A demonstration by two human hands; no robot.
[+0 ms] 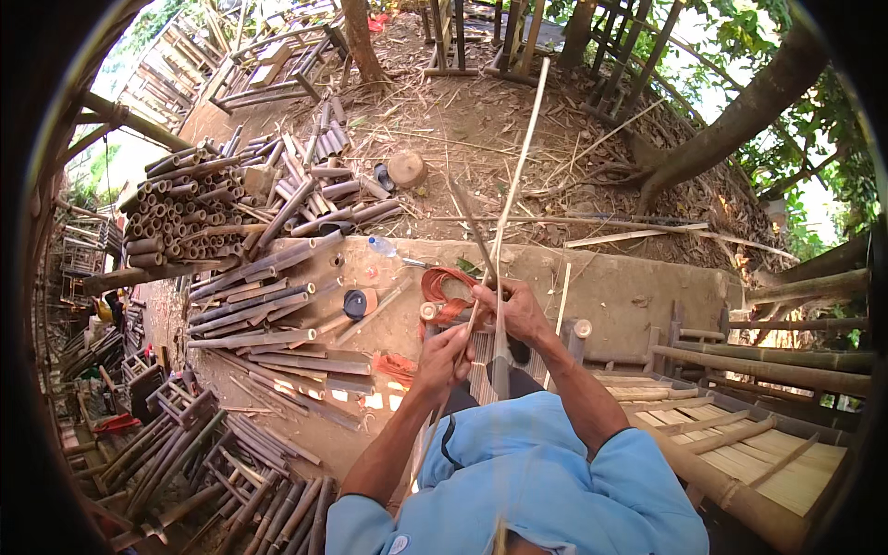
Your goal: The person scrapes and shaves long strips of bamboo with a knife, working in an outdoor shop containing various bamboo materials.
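Note:
Out in front of my lap, my right hand is closed round a long pale bamboo strip. The strip runs far ahead and also hangs down toward my blue shirt. A narrower brownish piece slants up from the same grip; whether it is a strip or a blade I cannot tell. My left hand sits lower and a little to the left, its fingers pinched on a thin bamboo strip that trails down beside my left forearm. Both hands are close together, and the strips cross between them.
Orange ribbon lies coiled just beyond my left hand. Cut bamboo poles and a stack of tubes fill the left. A plastic bottle and a wooden stump are ahead. A bamboo frame stands at my right.

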